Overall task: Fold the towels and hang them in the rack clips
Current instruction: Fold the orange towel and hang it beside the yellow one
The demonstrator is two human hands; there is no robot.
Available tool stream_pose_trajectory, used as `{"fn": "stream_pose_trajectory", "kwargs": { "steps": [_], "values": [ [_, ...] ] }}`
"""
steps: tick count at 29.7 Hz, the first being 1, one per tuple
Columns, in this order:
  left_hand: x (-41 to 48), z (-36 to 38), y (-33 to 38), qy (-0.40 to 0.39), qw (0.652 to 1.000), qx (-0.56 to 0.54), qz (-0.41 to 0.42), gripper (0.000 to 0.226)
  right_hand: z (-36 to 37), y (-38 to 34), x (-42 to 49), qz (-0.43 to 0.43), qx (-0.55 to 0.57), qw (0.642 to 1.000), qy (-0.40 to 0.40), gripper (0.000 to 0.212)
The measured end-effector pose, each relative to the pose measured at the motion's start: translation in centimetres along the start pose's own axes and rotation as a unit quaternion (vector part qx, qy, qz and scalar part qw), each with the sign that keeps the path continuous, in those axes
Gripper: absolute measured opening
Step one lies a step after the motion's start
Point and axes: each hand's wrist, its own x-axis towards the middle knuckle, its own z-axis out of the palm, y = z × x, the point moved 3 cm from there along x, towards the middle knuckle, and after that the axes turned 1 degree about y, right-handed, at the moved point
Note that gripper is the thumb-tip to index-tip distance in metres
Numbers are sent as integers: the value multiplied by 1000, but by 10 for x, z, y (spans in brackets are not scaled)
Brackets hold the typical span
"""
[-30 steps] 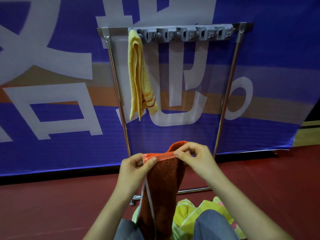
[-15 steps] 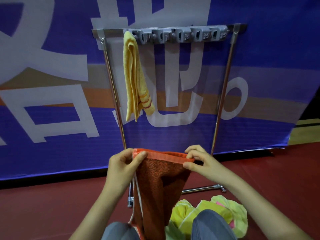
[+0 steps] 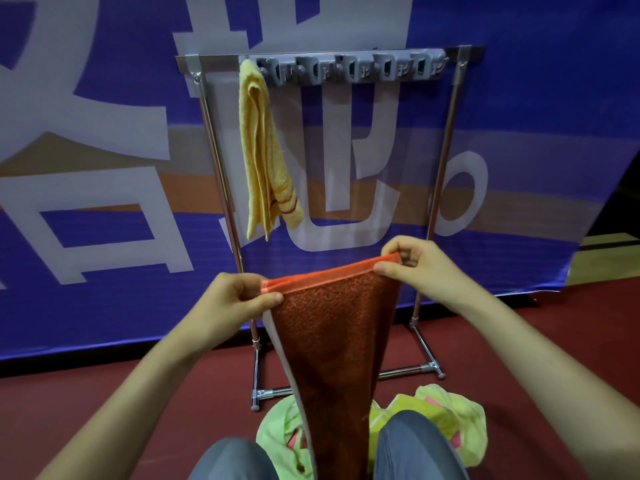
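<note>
Left hand [image 3: 239,299] and right hand [image 3: 419,268] each pinch one end of the top hem of a rust-orange terry towel [image 3: 332,334]. Both grips are closed on the cloth, thumb against fingers, with the hem taut between them and its right end higher. The towel hangs narrowing between the knees, in front of the chrome tube rack [image 3: 446,150] and well below the grey plastic clip strip [image 3: 349,69] on its top bar. A folded yellow terry towel with red stripes [image 3: 263,150] hangs at the strip's left end; the other clips look free. Crumpled lime-green towels [image 3: 446,420] lie on the dark red floor [image 3: 104,393] by the rack's front feet. Risks, as judged: if either pinch slackens, a corner drops and the layers misalign. A bulky fold may not seat in a clip and could slide out. The tail may snag the green pile.
</note>
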Motion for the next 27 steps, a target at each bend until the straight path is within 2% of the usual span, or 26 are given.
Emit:
{"fn": "stream_pose_trajectory", "kwargs": {
  "steps": [4, 6, 9, 14, 18, 27],
  "values": [
    [5, -4, 6, 34, 994, 93, 36, 22, -4, 0, 0, 20, -25, 999, -19, 18],
    [12, -8, 18, 84, 987, 114, 76, 18, -15, -14, 7, -16, -57, 998, 37, 18],
    [22, -16, 39, 160, 978, 78, 111, 15, -32, -33, 17, -74, -22, 990, 115, 21],
    [27, -6, 29, 113, 987, 96, 69, 20, -24, -19, 11, -30, -46, 994, 94, 21],
    [17, -8, 30, 125, 988, 56, 73, 10, -21, -25, 8, -27, -41, 995, 89, 19],
    [0, 9, 13, 151, 988, 11, 19, 24, -7, -17, 4, 18, -27, 995, 97, 18]
  ]
}}
